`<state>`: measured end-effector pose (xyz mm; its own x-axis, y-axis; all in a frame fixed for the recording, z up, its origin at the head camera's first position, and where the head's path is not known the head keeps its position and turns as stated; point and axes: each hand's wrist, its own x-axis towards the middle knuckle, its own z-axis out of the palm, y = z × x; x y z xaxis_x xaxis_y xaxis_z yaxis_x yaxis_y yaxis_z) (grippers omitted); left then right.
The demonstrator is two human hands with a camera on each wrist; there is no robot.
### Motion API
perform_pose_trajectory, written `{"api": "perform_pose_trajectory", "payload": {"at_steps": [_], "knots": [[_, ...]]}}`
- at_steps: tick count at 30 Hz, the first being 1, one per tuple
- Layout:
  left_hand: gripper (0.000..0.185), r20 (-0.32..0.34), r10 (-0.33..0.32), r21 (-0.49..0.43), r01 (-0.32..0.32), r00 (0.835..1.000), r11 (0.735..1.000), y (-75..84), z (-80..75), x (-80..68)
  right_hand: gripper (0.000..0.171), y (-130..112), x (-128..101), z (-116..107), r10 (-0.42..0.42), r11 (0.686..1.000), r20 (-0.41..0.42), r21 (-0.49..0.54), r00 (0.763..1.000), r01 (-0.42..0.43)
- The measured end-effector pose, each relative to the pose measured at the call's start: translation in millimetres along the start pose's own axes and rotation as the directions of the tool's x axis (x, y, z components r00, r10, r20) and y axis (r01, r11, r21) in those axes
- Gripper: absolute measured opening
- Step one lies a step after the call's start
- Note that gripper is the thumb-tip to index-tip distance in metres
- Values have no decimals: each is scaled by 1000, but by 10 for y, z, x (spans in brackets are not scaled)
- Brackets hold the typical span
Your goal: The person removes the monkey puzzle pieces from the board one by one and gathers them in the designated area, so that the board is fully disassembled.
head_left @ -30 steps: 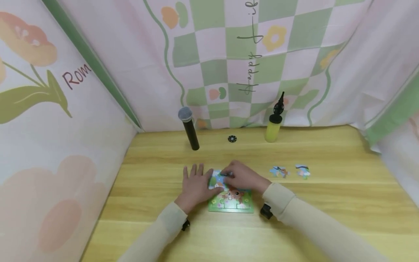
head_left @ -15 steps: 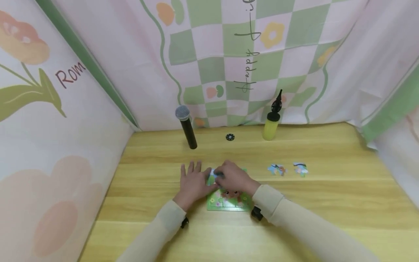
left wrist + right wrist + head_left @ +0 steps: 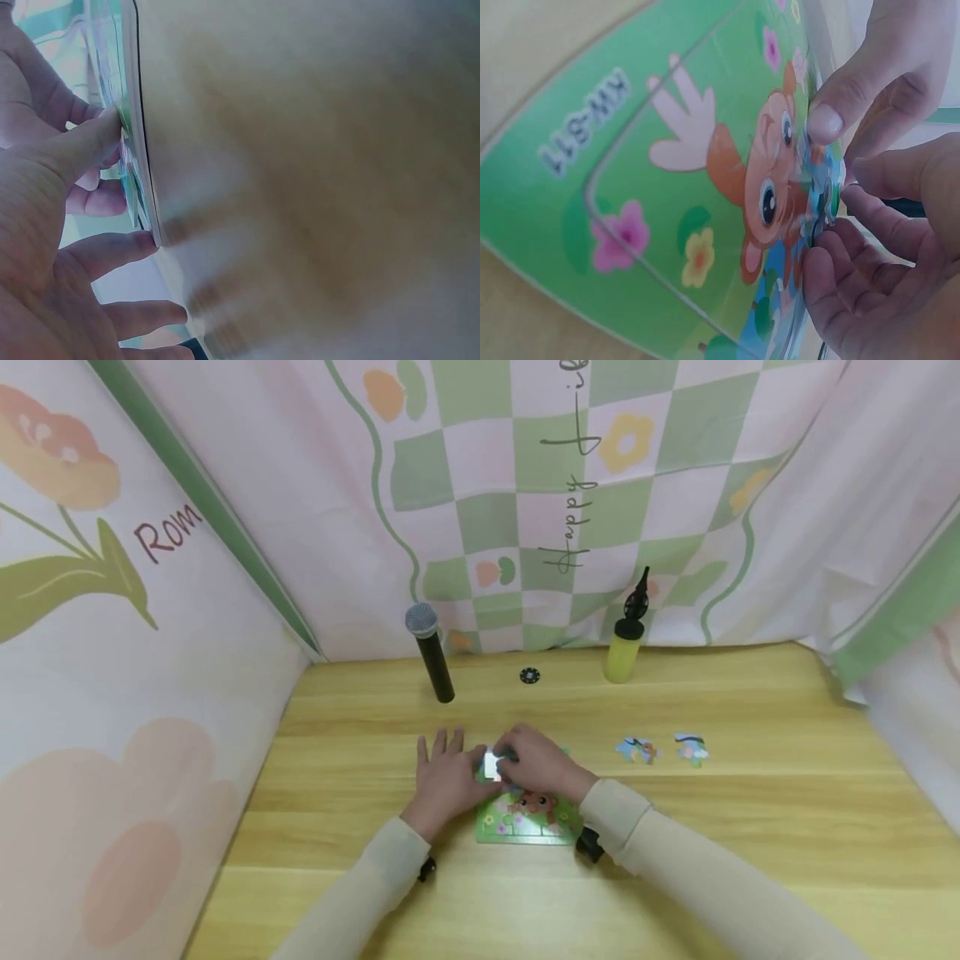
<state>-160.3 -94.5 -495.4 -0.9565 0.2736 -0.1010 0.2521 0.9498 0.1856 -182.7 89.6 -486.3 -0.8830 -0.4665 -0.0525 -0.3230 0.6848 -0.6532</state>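
A green jigsaw board (image 3: 528, 825) with a cartoon animal lies on the wooden table (image 3: 750, 827). My right hand (image 3: 536, 762) pinches a puzzle piece (image 3: 492, 767) at the board's upper left; the right wrist view shows my fingertips (image 3: 826, 122) around that piece (image 3: 823, 196), tilted up from the picture (image 3: 705, 180). My left hand (image 3: 444, 770) lies flat beside the board, its thumb (image 3: 90, 142) pressing the board's edge (image 3: 139, 150).
Two loose puzzle pieces (image 3: 638, 750) (image 3: 692, 750) lie to the right of the board. At the back stand a black microphone (image 3: 431, 653) and a yellow bottle (image 3: 625, 647), with a small black disc (image 3: 529, 676) between them. Cloth walls close in the table.
The piece under my right hand has tipped up, showing a pale face, and the right fingers have gathered round it. The left hand stays flat beside the board.
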Motion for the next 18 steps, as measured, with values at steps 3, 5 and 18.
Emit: {"api": "perform_pose_trajectory", "payload": {"at_steps": [3,5,18], "knots": [[83,4,-1,-7,1,1000,1000,9,-7,3,29,12,-3,-22,-16,1000,12,3,1000,15],[82,9,-4,-8,4,1000,1000,10,-5,1,31,7,-10,-29,-19,1000,21,6,1000,19],[82,29,-10,29,9,1000,1000,17,-15,11,22,-19,-59,-31,-99,961,27,-256,995,103]]}}
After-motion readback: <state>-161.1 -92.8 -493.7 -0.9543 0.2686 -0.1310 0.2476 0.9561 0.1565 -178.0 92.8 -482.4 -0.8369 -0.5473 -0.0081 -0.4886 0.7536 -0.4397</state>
